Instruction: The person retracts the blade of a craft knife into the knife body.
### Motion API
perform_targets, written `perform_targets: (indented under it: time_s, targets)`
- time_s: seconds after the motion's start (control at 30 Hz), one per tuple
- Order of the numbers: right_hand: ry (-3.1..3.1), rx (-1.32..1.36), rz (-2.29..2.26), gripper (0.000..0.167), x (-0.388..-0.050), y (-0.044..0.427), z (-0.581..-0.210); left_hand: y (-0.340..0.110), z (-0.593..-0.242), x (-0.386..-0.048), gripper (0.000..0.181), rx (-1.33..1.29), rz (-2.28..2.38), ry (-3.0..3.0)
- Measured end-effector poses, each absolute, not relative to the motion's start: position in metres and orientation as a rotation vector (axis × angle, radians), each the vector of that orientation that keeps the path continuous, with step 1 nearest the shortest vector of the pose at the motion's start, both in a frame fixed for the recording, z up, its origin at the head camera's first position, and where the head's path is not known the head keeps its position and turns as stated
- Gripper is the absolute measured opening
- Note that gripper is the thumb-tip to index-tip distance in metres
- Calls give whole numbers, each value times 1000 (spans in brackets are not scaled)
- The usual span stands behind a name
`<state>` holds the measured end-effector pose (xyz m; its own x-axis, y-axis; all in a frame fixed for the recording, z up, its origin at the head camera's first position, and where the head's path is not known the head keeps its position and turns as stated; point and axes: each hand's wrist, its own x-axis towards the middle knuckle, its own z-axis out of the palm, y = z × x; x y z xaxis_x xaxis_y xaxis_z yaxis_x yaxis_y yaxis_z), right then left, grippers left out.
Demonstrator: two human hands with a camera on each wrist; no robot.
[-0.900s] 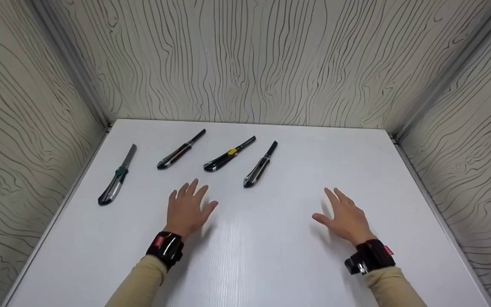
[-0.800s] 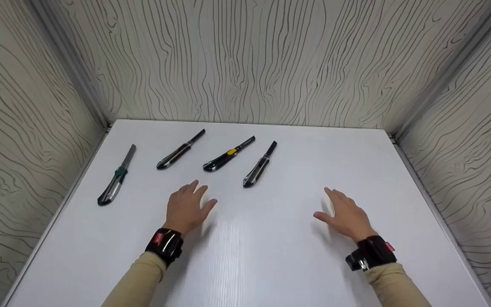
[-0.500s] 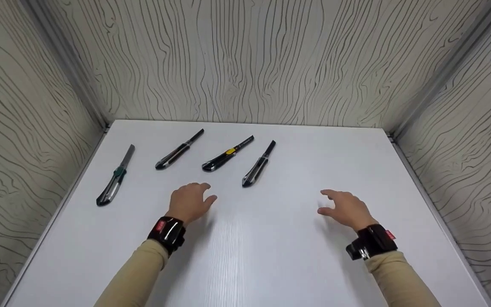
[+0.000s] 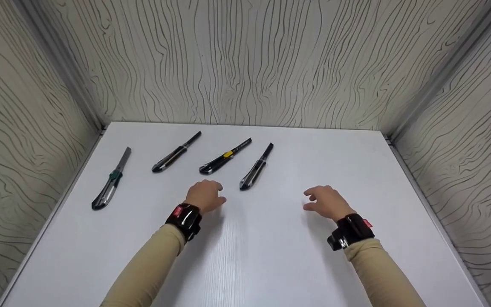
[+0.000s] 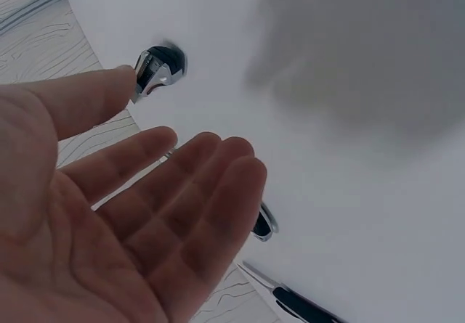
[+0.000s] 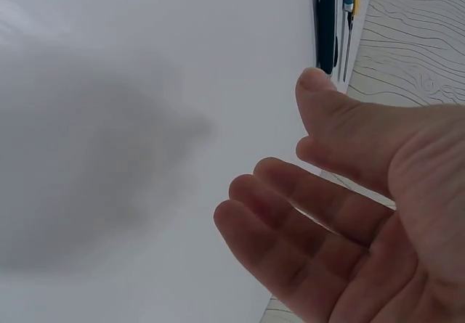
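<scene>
Several utility knives lie on the white table with their blade ends pointing away from me. At the far left is one with a green slider (image 4: pixel 116 174). A silver-and-black utility knife (image 4: pixel 173 158) comes after it, then a black one with a yellow slider (image 4: pixel 228 153). Farthest right is another silver-and-black utility knife (image 4: pixel 254 172). My left hand (image 4: pixel 205 196) hovers just in front of these last two, holding nothing, its fingers loosely bent in the left wrist view. My right hand (image 4: pixel 325 201) hovers to their right, also holding nothing, thumb apart from the bent fingers.
The white table (image 4: pixel 262 256) has a patterned back wall (image 4: pixel 237 64) behind it and side walls at left and right. Black cameras are strapped to both wrists, such as the left wrist camera (image 4: pixel 184 221). Both hands cast shadows on the tabletop.
My hands have drawn closer together, the left moving right and the right moving left. Their fingers, spread and straighter before, are now more bent. The knives keep their places on the table.
</scene>
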<state>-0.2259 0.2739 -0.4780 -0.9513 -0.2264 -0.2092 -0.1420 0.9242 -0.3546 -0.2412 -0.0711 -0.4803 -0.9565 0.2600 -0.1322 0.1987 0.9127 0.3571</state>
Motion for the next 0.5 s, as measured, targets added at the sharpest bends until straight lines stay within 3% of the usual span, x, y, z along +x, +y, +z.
perform_targets:
  time_s: [0.27, 0.5]
  targets:
    - [2780, -248, -538, 46, -242, 245, -485, -46, -480, -268, 40, 353, 474, 2861]
    - [2772, -240, -556, 46, -253, 220, -490, -23, -493, -299, 28, 228, 359, 2833]
